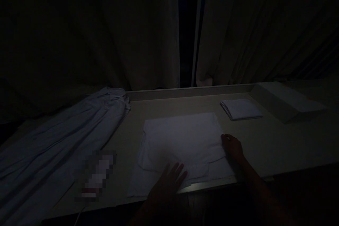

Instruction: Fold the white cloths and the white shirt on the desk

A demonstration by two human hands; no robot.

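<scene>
In dim light a white cloth (182,137) lies partly folded on the pale tabletop, its layers reaching the front edge. Whether it is a garment, I cannot tell. My left hand (171,178) rests flat on its near part with the fingers spread. At the cloth's right edge, my right hand (233,146) has its fingers curled and pinches the fabric there. Farther back on the right lies a small folded white cloth (241,108), apart from both hands.
Loose white fabric (87,123) is heaped along the left side. In front of it sits a blurred-out object (96,176) with a cable (79,215). A pale box-like block (286,99) stands at the back right. Dark curtains (148,35) hang behind the tabletop (265,148).
</scene>
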